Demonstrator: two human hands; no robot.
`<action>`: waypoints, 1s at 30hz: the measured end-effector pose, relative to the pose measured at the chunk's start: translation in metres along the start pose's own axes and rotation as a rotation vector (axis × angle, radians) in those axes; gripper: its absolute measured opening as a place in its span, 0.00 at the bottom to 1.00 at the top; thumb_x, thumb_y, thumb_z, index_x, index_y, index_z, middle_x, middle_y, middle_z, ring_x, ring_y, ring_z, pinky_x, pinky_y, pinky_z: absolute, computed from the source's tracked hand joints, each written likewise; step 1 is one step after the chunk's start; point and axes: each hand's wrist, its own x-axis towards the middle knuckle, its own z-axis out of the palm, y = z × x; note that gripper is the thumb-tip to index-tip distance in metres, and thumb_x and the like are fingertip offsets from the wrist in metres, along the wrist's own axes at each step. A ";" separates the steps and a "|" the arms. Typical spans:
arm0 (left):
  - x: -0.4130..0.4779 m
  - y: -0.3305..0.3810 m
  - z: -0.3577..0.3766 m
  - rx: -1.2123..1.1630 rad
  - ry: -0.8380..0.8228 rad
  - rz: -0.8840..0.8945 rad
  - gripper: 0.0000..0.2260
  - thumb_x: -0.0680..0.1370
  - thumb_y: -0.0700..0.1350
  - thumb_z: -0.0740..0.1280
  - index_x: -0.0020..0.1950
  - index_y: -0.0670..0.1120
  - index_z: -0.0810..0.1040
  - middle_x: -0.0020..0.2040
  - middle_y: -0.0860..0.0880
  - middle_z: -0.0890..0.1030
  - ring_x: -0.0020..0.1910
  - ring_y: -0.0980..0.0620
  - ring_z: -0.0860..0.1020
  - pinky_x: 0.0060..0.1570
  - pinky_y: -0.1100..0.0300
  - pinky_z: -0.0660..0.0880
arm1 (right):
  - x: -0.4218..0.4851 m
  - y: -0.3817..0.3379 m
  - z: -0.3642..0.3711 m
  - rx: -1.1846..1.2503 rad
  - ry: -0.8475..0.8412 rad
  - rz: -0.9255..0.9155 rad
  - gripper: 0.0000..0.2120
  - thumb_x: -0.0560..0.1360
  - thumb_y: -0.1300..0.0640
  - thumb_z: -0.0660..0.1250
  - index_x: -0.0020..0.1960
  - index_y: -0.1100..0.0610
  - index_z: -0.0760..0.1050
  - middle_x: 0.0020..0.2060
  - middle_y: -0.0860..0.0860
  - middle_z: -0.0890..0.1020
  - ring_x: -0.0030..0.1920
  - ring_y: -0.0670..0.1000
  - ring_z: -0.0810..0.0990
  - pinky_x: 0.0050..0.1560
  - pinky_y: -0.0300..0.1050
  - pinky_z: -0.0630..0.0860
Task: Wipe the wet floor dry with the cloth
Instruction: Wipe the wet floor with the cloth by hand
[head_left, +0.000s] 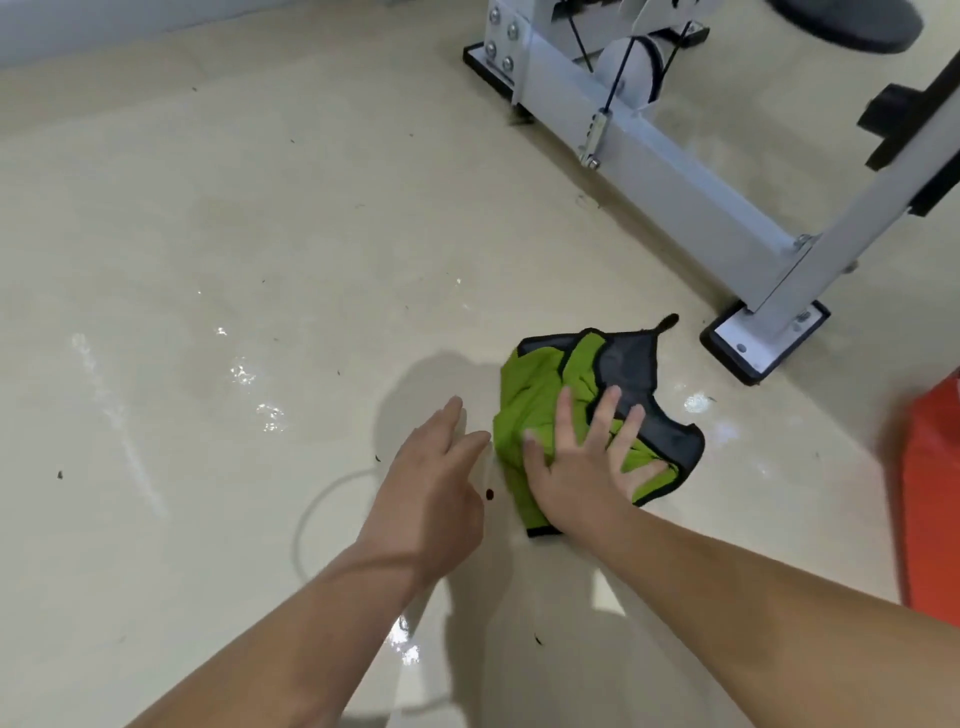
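A crumpled green cloth (535, 395) with grey patches and black edging lies on the beige floor (208, 234), right of centre. My right hand (582, 462) presses flat on it, fingers spread. My left hand (436, 493) hovers just left of the cloth, fingers together and extended, holding nothing. Wet glints (249, 384) shine on the floor to the left, and smaller wet spots (696, 402) sit right of the cloth.
A white metal machine frame (675, 171) with black feet stands at the upper right, its near foot (763, 345) close to the cloth. An orange object (930, 493) sits at the right edge. Small dark specks of debris dot the floor.
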 end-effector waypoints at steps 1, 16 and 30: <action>0.000 -0.005 -0.006 0.004 0.022 0.002 0.23 0.68 0.32 0.63 0.62 0.40 0.81 0.73 0.32 0.73 0.68 0.34 0.76 0.67 0.46 0.73 | -0.012 -0.017 0.004 -0.018 -0.023 -0.115 0.35 0.77 0.28 0.38 0.78 0.37 0.28 0.76 0.53 0.22 0.75 0.63 0.21 0.68 0.83 0.37; -0.034 -0.012 -0.007 0.349 -0.190 -0.403 0.32 0.86 0.58 0.47 0.85 0.47 0.40 0.84 0.41 0.34 0.83 0.39 0.35 0.79 0.37 0.35 | -0.035 -0.059 -0.011 0.465 0.207 -0.657 0.16 0.82 0.61 0.58 0.66 0.52 0.76 0.74 0.42 0.67 0.76 0.46 0.66 0.75 0.51 0.66; 0.033 -0.170 -0.109 0.472 -0.085 -0.580 0.33 0.81 0.70 0.38 0.81 0.58 0.28 0.79 0.51 0.22 0.77 0.49 0.21 0.76 0.33 0.30 | 0.083 -0.224 -0.079 -0.222 -0.207 -0.504 0.47 0.55 0.29 0.75 0.67 0.45 0.63 0.68 0.55 0.64 0.70 0.61 0.65 0.54 0.57 0.76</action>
